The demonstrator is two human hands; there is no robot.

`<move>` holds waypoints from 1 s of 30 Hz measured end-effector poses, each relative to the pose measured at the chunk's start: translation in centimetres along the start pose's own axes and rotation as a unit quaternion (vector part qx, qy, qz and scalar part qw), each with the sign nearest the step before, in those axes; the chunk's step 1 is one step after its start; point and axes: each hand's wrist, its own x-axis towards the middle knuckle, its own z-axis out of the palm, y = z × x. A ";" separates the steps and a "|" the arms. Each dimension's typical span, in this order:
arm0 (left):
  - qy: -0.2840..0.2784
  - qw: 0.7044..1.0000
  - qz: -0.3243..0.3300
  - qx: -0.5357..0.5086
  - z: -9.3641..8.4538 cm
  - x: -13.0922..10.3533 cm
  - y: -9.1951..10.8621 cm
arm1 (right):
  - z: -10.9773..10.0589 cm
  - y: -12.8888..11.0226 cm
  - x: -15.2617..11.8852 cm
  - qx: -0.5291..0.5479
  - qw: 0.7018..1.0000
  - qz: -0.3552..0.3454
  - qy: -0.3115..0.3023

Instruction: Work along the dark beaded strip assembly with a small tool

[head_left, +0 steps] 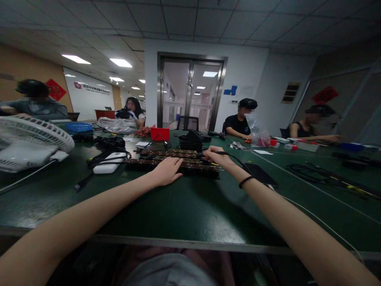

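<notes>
Right hand (216, 155) closed pen-fashion around a slim corded tool (222, 153), apparently a soldering iron, its tip lowered onto the long dark strip boards (175, 163). Left hand (167, 171) lies flat and open on the near strip, just left of the tool, pinning it to the green table (184, 206). The strips look thin, light, flexible and probably fragile; edges seem the safest hold.
</notes>
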 end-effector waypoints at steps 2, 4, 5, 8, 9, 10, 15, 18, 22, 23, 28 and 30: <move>0.000 1.000 -0.001 0.020 -0.6 0.7 0.2 | -0.1 -0.7 0.3 0.020 1.000 0.018 -0.010; 0.003 1.000 -0.008 0.030 -1.1 1.4 0.3 | -0.1 -1.2 0.5 0.046 0.999 0.028 0.002; 0.009 0.999 -0.012 0.031 -1.3 1.8 0.3 | 0.0 -1.3 0.5 0.057 0.998 0.030 0.008; 0.035 0.999 -0.031 0.024 -1.2 2.4 0.3 | 0.3 -1.1 0.4 0.105 0.994 0.023 0.006; 0.044 0.998 -0.041 0.019 -1.0 2.4 0.2 | 0.4 -0.9 0.3 0.116 0.993 0.020 0.003; 0.050 0.997 -0.053 0.012 -0.6 2.4 0.2 | 0.5 -0.7 0.2 0.126 0.992 0.015 0.001; 0.058 0.995 -0.082 -0.024 1.2 1.5 -0.1 | 0.9 0.5 -0.1 0.151 0.988 0.001 -0.019; 0.064 0.994 -0.083 -0.029 1.6 1.3 -0.2 | 1.2 0.6 0.1 0.142 0.990 -0.019 -0.017; 0.059 0.994 -0.087 -0.029 1.7 1.3 -0.2 | 1.8 0.3 0.2 0.086 0.995 -0.038 -0.020; 0.058 0.994 -0.087 -0.032 1.7 1.3 -0.2 | 2.0 0.3 0.1 0.071 0.996 -0.043 -0.013; 0.054 0.994 -0.084 -0.046 1.7 1.3 -0.3 | 2.9 0.2 0.3 0.060 0.995 -0.070 0.028; 0.053 0.994 -0.084 -0.047 1.8 1.3 -0.3 | 3.0 0.2 0.8 0.082 0.993 -0.070 0.050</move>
